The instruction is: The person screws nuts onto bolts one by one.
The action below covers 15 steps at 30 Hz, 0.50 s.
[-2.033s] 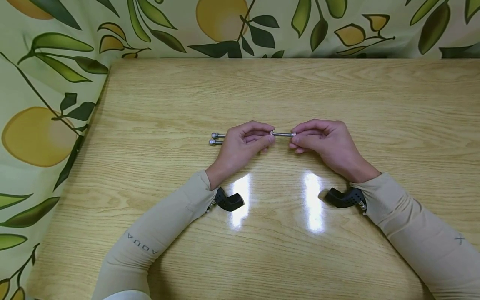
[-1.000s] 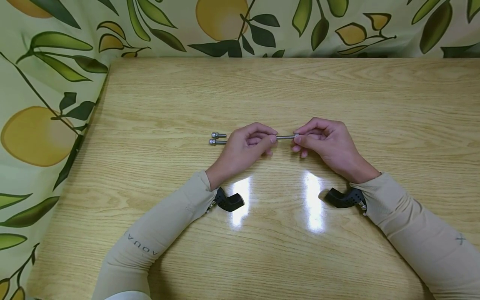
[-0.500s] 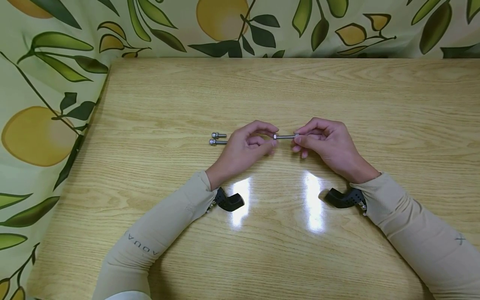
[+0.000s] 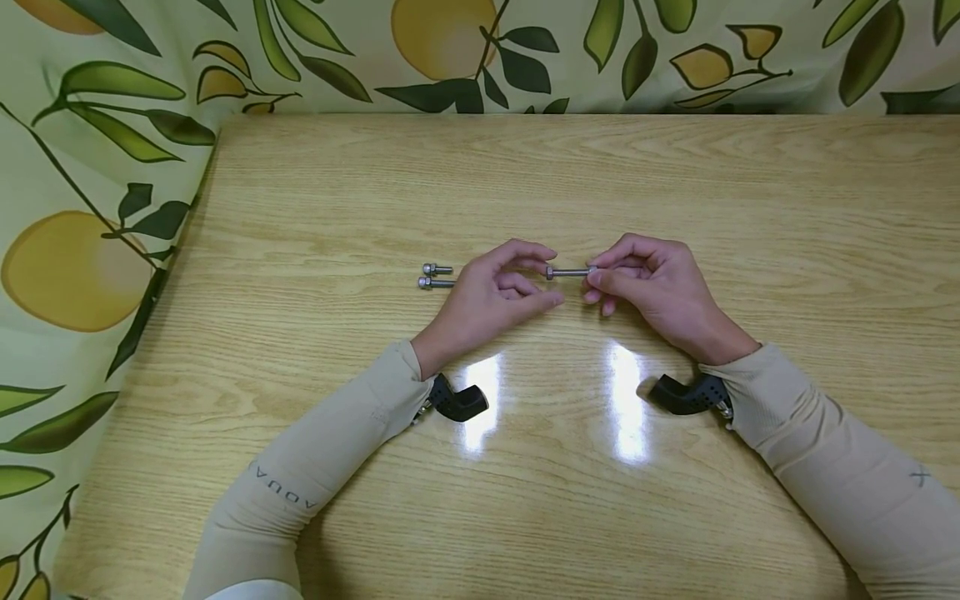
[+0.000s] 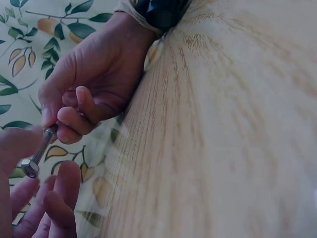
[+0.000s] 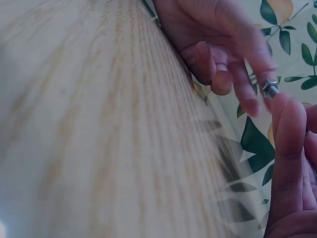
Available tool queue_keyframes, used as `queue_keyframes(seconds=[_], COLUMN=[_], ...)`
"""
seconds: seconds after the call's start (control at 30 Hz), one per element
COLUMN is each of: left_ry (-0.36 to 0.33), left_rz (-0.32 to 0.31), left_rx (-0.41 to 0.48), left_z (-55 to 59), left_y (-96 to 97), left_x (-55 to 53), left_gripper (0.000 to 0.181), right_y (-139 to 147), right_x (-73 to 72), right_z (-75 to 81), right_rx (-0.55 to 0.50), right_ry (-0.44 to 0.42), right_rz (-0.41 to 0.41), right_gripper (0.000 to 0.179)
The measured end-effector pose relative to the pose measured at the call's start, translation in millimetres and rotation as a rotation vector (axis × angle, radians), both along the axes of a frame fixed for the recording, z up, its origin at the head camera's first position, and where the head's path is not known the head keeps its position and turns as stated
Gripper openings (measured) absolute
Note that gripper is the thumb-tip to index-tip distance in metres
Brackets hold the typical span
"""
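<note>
My right hand (image 4: 652,279) pinches a slim metal bolt (image 4: 572,272) between thumb and fingertips at its right end, holding it level over the table. A hex nut (image 4: 550,272) sits on the bolt's left end; in the left wrist view the nut (image 5: 29,167) shows threaded shank beyond it. My left hand (image 4: 487,287) is around that end with thumb and index finger spread apart, the index fingertip right at the nut. The right wrist view shows the nut (image 6: 268,87) by the left fingers. The held end of the bolt is hidden by my right fingers.
Two more bolts with nuts, a shorter one (image 4: 438,270) and a longer one (image 4: 437,283), lie on the wooden table (image 4: 360,200) left of my left hand, which partly covers the longer one. Patterned cloth (image 4: 322,50) hangs along the back and left edges.
My left fingers have pinched the nut and then parted from it, the thumb dropping away towards me. The right hand keeps its pinch on the bolt, almost still.
</note>
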<state>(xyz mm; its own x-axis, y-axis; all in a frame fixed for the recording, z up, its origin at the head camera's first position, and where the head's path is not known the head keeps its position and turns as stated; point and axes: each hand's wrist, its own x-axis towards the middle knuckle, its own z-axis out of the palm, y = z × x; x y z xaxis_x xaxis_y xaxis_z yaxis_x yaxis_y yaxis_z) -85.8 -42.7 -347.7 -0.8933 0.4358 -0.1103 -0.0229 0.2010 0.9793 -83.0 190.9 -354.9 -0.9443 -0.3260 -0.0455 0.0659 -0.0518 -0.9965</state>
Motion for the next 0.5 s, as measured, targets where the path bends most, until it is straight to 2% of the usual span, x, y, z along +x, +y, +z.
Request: queue_keyframes(seconds=[0.17, 0.3, 0.37, 0.5], left_ry=[0.001, 0.024, 0.022, 0.006], left_rz=[0.010, -0.004, -0.002, 0.022], left_rx=[0.007, 0.032, 0.027, -0.017], left_z=[-5.4, -6.4, -6.6, -4.4], left_y=[0.3, -0.7, -1.0, 0.0], left_x=[-1.8, -2.3, -2.3, -1.4], left_gripper=[0.027, 0.035, 0.037, 0.026], right_y=[-0.2, 0.0, 0.1, 0.0], right_x=[-0.4, -0.5, -0.5, -0.4], right_z=[-0.4, -0.5, -0.4, -0.3], right_rx=[-0.015, -0.014, -0.011, -0.004], right_ry=[-0.005, -0.005, -0.004, -0.009], right_rz=[0.000, 0.006, 0.008, 0.005], right_gripper=[0.017, 0.017, 0.017, 0.017])
